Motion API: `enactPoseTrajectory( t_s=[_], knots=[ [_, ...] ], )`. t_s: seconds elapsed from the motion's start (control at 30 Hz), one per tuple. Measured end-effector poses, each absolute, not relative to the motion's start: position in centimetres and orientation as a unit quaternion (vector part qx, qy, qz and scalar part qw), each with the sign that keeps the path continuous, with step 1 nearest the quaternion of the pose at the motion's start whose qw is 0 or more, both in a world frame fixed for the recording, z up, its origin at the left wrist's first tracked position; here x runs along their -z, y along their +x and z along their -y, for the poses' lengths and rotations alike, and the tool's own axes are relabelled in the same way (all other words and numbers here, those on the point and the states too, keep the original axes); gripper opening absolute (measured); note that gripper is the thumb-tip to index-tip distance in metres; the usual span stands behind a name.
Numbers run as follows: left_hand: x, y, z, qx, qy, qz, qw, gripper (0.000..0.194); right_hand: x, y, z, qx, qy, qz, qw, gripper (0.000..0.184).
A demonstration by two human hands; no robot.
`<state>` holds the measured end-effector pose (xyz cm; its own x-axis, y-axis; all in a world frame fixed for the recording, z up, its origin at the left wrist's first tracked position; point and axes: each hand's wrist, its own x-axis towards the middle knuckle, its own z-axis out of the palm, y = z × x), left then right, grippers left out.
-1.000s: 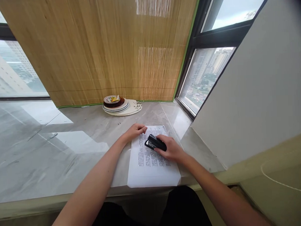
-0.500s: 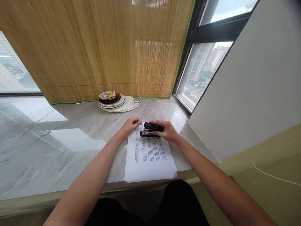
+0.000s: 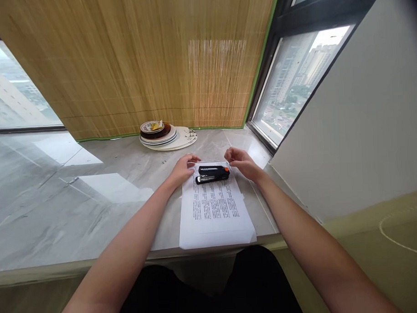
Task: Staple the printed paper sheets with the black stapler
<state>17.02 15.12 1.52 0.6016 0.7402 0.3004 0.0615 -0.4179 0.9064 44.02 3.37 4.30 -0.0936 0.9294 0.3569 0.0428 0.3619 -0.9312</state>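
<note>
A black stapler (image 3: 213, 174) with an orange patch at its right end lies across the top of the printed paper (image 3: 216, 231). Neither hand is on it. My left hand (image 3: 182, 170) rests at the paper's upper left corner, its thumb and fingers apart. At the upper right corner is my right hand (image 3: 243, 164), fingers curled and thumb tip against the paper's corner. A second edge shows at the paper's right side, so more than one sheet appears to be there.
Behind the paper a stack of plates (image 3: 158, 139) sits on a pale oval plate (image 3: 185, 138), against the bamboo blind (image 3: 130, 68). The grey marble ledge (image 3: 104, 224) ends just before my knees. A white wall (image 3: 358, 124) bounds the right side.
My right hand has let go of the stapler and moved right to the paper's upper right corner. The stapler went from held over the text to lying near the top. My left hand's fingers have spread.
</note>
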Motion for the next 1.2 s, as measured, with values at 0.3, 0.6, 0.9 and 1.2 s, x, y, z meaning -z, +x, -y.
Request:
enactPoseTrajectory(
  t_s=[0.3,0.6,0.9,1.2],
  knots=[
    [-2.2,17.1,-14.8,-0.372,0.726,-0.284,0.504,0.048,-4.3,43.3,-3.6,-0.497,-0.389,0.582,0.513,0.038],
    [-2.9,17.1,-14.9,-0.403,0.587,-0.303,0.634,0.023,-4.2,43.5,-3.7,-0.508,-0.379,0.592,0.497,0.032],
    [-2.9,17.1,-15.0,-0.404,0.568,-0.298,0.652,0.016,-3.9,43.6,-4.0,-0.523,-0.382,0.578,0.496,0.034],
    [-2.9,17.1,-15.0,-0.404,0.571,-0.3,0.649,0.016,-3.8,43.7,-4.2,-0.523,-0.388,0.579,0.491,0.035]
  ],
)
